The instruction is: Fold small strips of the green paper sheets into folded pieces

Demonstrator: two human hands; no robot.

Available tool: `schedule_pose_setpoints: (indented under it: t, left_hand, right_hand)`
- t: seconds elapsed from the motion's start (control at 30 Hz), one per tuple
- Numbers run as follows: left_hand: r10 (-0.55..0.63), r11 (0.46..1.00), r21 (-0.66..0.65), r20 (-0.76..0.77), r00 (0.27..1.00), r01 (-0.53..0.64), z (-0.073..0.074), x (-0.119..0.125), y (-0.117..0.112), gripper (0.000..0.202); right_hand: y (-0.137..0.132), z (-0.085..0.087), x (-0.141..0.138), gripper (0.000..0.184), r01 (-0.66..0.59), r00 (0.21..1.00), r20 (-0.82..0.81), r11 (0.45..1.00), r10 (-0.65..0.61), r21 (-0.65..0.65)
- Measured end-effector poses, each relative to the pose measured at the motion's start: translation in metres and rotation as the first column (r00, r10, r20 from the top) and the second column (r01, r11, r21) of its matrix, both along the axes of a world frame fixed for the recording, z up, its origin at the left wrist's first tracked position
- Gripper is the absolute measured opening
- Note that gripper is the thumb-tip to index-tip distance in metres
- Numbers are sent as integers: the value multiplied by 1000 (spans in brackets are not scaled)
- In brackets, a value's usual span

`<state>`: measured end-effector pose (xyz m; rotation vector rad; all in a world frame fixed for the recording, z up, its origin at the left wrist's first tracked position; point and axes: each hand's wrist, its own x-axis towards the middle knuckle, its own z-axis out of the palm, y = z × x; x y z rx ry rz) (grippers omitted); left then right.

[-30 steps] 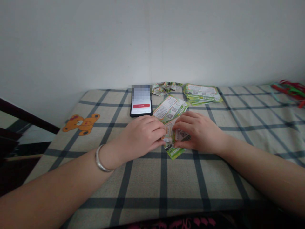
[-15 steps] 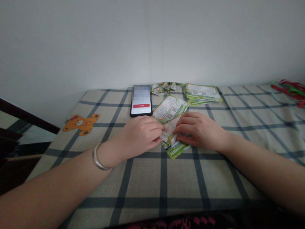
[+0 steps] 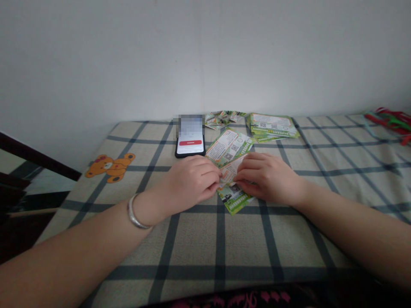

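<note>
My left hand [image 3: 195,177], with a silver bangle on its wrist, is closed at the left edge of a green and white printed leaflet [image 3: 229,170]. On the opposite side my right hand [image 3: 265,177] pinches the same leaflet with curled fingers. Both thumbs are mostly hidden. Between the hands the paper has a crease or raised edge, and a green printed part [image 3: 236,201] shows below it; whether this is the same sheet I cannot tell. Just beyond lies another printed leaflet [image 3: 229,147], flat on the cloth and partly covered near my fingers.
A phone [image 3: 190,147] with a lit screen lies beyond my left hand. Small folded paper pieces [image 3: 224,117] and a leaflet stack [image 3: 274,125] are near the wall. Red and green items [image 3: 393,122] lie far right. A bear picture [image 3: 111,167] marks the checked tablecloth [image 3: 192,244].
My right fingers have shifted slightly down and left on the leaflet, and a crease now shows between the hands. My left hand is almost still.
</note>
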<state>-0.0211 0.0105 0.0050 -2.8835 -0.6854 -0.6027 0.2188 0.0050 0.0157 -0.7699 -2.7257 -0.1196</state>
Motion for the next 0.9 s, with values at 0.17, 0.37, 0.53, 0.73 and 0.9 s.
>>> schedule_pose_setpoints:
  t: [0.17,0.37,0.53,0.73,0.9]
  left_hand:
    - [121,989,-83,14,993,-120,3,4,-6,14]
    - [222,960,-184,36,974,-212,4,8,-10,12]
    - [251,952,-201,70,966,-233,3,10,-10,13]
    - [272,940,-230,65,960,-251,2,10,-9,15]
    - [290,937,-232,93,953,-262,2,10,-8,15]
  right_hand:
    - [-2,-1,-3,18,67,997,-29,995,-69,-77]
    - [-2,-3,-6,13,131,989,-54,988,-136,-82]
    - [-3,-3,-9,13,195,979,-36,976,-199,-92]
    - [-2,-5,-9,9,196,976,-72,975,-204,-102]
    - [-4,-8,-9,14,215,961,-151,969,-232,-119]
